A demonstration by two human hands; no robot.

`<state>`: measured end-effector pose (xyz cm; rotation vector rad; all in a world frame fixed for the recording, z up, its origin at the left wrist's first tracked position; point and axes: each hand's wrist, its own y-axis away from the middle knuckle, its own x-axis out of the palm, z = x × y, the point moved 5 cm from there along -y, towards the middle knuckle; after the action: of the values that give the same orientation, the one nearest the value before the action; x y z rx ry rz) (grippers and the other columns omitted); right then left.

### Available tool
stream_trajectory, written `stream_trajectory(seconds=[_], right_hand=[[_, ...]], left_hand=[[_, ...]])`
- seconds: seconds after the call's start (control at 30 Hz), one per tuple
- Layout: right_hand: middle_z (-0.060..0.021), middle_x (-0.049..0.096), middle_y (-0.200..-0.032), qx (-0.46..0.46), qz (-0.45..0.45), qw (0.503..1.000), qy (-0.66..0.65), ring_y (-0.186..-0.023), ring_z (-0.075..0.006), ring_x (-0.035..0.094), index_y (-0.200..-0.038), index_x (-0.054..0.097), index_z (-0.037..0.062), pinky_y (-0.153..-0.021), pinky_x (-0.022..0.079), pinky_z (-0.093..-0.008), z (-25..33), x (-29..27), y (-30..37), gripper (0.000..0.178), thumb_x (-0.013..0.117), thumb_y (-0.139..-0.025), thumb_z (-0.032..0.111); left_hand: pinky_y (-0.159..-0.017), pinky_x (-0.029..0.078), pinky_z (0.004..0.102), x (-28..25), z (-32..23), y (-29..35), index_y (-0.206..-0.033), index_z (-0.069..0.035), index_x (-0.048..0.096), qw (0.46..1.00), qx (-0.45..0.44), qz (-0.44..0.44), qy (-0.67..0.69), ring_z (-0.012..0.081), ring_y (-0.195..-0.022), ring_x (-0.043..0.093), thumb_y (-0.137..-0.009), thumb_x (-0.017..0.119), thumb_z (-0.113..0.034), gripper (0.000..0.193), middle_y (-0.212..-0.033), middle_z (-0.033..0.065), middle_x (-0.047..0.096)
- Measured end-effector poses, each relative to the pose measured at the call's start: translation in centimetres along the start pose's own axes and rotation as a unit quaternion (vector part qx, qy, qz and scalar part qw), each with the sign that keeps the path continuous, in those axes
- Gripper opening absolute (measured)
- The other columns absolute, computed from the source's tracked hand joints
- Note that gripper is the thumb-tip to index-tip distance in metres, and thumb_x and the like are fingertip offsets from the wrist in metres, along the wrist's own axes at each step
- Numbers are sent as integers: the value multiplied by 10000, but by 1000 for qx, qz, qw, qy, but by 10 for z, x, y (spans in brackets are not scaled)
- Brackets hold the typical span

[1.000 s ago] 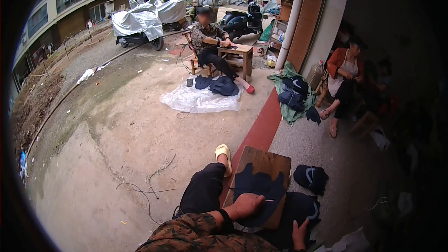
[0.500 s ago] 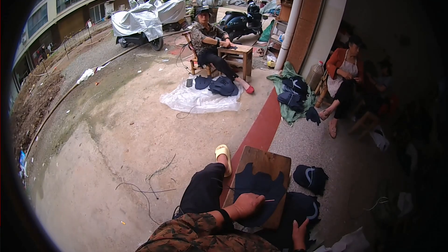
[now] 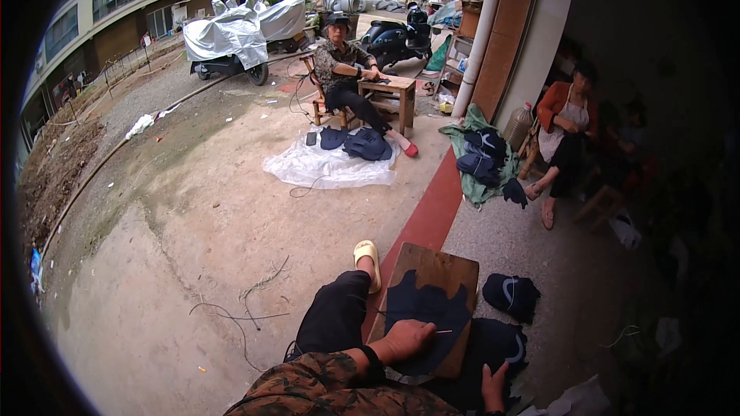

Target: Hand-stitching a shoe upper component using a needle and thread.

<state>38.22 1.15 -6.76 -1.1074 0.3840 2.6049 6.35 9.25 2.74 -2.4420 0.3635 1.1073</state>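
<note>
My left hand (image 3: 407, 338) is closed around a thin, pale stick-like tool (image 3: 442, 332), whose tip pokes out past the fingers. It rests on a dark navy cut fabric piece (image 3: 428, 303) with a jagged outline, lying flat on a tilted wooden board (image 3: 467, 270). My right hand (image 3: 494, 387) lies lower right on another navy piece (image 3: 486, 339) with a pale curved stripe, its thumb and forefinger apart; the other fingers are partly hidden. A similar navy piece with a stripe (image 3: 512, 297) sits on the ground right of the board.
Ahead, a person (image 3: 344, 69) sits at a small wooden table (image 3: 393, 86), navy pieces on a white plastic sheet (image 3: 297, 167) below. Another person (image 3: 570, 115) sits right, near a green cloth (image 3: 474, 192) piled with navy pieces. Black cords (image 3: 245, 316) lie left of my leg.
The view has shifted very slightly. Both my hands and the fabric pieces stay in place.
</note>
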Motion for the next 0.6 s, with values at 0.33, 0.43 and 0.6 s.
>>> stream_trajectory(seconds=[0.33, 0.43, 0.6], right_hand=[[-341, 317, -1352, 1, 11, 1000, -13, -1275, -405, 337, -1370, 134, -120, -1049, 281, -381, -3, 2, 0, 793, 559, -870, 324], [-344, 316, -1350, 3, 12, 1000, -7, -1275, -406, 337, -1370, 132, -121, -1048, 282, -381, -8, 3, -2, 794, 555, -872, 331], [-350, 330, -1337, 18, 17, 1000, 2, -1263, -415, 347, -1370, 132, -121, -1038, 292, -386, -16, 5, -4, 806, 562, -867, 339]], left_hand=[[-584, 486, 405, 0, 1, 1, -877, -108, 548, 1000, 14, -22, 4, 316, -692, 612, -838, 530, -210, 110, -735, 111, 608], [-588, 487, 400, 1, 1, 1, -878, -107, 548, 999, 23, -25, 10, 311, -698, 613, -839, 531, -210, 112, -735, 106, 607], [-591, 485, 407, 3, 1, 1, -869, -106, 546, 999, 23, -23, 2, 309, -697, 610, -838, 528, -209, 108, -742, 105, 604]])
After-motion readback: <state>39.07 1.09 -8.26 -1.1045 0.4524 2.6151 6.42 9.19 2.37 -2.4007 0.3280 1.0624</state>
